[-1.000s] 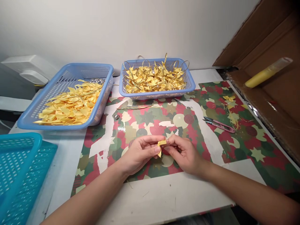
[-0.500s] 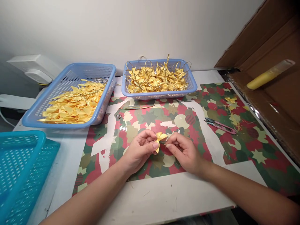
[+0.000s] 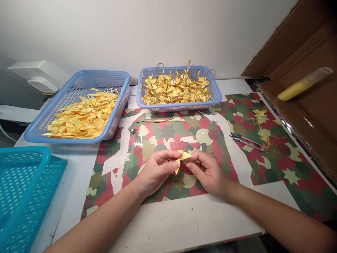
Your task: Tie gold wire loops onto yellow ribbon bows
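Note:
My left hand (image 3: pixel 158 170) and my right hand (image 3: pixel 207 172) meet over the patterned paper (image 3: pixel 168 137) near the table's front. Both pinch one small yellow ribbon bow (image 3: pixel 181 158) between their fingertips. The left thumb and forefinger grip its middle. The right fingers press against its right side. Whether a thin thread runs from the bow is too small to tell.
A blue basket (image 3: pixel 79 105) of loose yellow bows stands at the back left. Another blue basket (image 3: pixel 179 88) holds bows with gold loops. A teal basket (image 3: pixel 21 189) sits at the near left. Pink thread snips (image 3: pixel 247 140), ribbon scraps and a small silver bell (image 3: pixel 133 130) lie on the paper. A cardboard box (image 3: pixel 302 80) stands right.
The bow's wings have turned and spread slightly between my fingers. My hands stay in the same spot; the camera shifted a little.

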Tool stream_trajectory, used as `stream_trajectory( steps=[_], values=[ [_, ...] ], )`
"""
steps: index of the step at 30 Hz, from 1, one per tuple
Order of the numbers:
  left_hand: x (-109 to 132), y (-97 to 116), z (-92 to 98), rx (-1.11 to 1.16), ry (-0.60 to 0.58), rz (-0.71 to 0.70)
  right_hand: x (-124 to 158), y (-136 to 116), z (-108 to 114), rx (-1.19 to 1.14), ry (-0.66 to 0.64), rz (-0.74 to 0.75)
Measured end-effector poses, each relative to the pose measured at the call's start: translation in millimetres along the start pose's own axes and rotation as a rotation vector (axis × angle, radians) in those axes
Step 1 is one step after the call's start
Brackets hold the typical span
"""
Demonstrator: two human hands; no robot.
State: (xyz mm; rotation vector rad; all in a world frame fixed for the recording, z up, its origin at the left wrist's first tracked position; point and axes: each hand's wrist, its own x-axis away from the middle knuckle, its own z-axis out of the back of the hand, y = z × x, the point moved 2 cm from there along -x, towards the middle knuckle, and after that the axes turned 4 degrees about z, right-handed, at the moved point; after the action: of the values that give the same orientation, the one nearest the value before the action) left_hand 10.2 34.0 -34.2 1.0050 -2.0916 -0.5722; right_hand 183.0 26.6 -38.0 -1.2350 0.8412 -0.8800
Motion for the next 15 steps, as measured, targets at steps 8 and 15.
stream_trajectory(
  steps=[8,15],
  values=[
    [-0.5,0.0,0.5,0.004,0.001,0.01,0.4,0.3,0.1,0.006,0.004,0.013],
    [0.1,0.2,-0.8,0.021,-0.014,0.014,0.1,-0.2,0.5,0.011,-0.005,0.009]
  ],
)
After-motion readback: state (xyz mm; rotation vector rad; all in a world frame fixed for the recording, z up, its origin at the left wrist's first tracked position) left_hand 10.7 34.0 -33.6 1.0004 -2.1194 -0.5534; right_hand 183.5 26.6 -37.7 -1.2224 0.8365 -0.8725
